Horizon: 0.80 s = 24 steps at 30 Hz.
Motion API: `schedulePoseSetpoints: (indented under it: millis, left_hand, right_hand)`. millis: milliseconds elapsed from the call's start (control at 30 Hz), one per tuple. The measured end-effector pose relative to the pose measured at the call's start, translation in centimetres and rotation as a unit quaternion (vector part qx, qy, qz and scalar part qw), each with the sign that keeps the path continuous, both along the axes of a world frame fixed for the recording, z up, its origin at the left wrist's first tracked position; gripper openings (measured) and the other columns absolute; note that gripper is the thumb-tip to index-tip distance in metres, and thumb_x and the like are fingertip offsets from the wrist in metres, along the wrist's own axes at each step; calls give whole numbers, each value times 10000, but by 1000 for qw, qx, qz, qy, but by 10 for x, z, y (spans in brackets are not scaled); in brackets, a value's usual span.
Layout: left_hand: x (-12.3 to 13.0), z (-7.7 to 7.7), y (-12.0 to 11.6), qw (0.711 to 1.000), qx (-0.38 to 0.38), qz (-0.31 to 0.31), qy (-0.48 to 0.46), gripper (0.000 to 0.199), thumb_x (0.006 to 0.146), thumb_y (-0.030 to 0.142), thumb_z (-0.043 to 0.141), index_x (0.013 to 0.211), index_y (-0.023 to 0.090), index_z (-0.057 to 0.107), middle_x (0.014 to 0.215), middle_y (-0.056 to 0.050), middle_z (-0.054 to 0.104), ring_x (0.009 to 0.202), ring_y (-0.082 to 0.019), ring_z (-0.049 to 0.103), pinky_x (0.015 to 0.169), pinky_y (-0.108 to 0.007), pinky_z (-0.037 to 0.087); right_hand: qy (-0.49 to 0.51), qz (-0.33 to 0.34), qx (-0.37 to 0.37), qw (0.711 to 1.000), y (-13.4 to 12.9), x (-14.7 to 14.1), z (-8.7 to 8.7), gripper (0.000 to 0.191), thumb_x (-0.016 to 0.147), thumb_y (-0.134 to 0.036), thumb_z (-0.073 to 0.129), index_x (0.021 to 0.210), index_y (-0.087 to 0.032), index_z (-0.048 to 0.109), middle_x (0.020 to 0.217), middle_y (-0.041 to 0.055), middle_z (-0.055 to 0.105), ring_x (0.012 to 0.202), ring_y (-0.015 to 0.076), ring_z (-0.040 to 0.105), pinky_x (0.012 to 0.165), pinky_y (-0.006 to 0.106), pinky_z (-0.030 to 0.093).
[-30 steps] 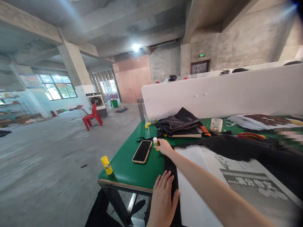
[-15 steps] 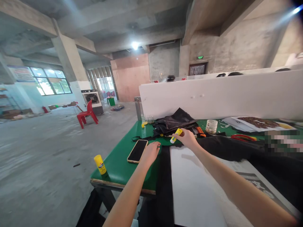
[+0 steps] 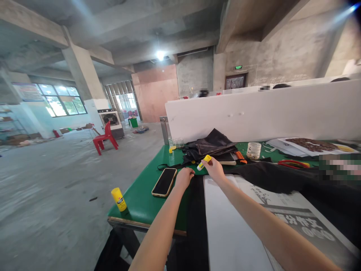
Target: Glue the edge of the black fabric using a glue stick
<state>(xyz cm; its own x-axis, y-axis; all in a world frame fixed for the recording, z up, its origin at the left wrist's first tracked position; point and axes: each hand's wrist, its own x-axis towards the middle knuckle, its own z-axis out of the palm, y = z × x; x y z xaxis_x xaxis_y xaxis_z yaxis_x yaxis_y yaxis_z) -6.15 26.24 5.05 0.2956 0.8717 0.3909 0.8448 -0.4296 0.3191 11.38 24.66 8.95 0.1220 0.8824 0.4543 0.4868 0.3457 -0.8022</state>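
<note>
My right hand grips a yellow and white glue stick, its white end pointing down and left just above the far edge of the black fabric. At that fabric's upper left corner, the fingers of my left hand are pinched together on its edge. A white board lies over the fabric, partly under my right forearm. Beside my left hand rests a phone with a dark screen. A yellow glue stick tube stands upright at the table's near left corner.
On the green table lie piled black cloth, a clear jar, an orange-handled tool, red-handled pliers and a printed sheet. Behind rises a white partition. A red chair stands on the floor.
My right hand has moved the glue stick left and slightly nearer my left hand. My left hand has shifted a little right, onto the fabric's corner.
</note>
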Motion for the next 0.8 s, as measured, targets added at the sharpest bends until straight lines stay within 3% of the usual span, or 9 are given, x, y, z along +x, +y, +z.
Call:
schedulePoseSetpoints:
  millis: [200, 400, 500, 800]
  left_hand:
    - [6, 6, 4, 1000, 1, -11, 1, 134, 828, 186, 559, 907, 218, 661, 908, -11, 672, 900, -154, 597, 838, -247, 430]
    - [-5, 7, -12, 1000, 15, 21, 3, 282, 775, 40, 454, 882, 193, 665, 886, -43, 668, 888, -174, 586, 815, -276, 440]
    - [-12, 6, -18, 1000, 14, 2, 12, 310, 750, 36, 456, 852, 212, 689, 870, -27, 678, 906, -178, 575, 847, -284, 433]
    - [-10, -2, -15, 999, 12, -40, 18, 458, 734, 5, 403, 1018, 248, 668, 1039, -11, 636, 999, -171, 535, 923, -305, 405]
  right_hand:
    - [40, -9, 5, 999, 3, -3, -2, 334, 788, -526, 466, 790, -198, 527, 740, 23, 608, 699, 187, 562, 622, 278, 396]
    - [57, -4, 5, 998, -1, 3, -8, 322, 780, -517, 491, 817, -201, 534, 778, 28, 611, 732, 190, 558, 654, 285, 403]
    - [63, -7, 3, 998, -2, 4, -12, 321, 777, -519, 495, 794, -201, 533, 748, 26, 604, 727, 198, 554, 652, 293, 398]
    - [81, 6, 3, 997, -9, 4, -21, 333, 789, -534, 492, 804, -202, 516, 763, 24, 610, 704, 186, 567, 647, 287, 424]
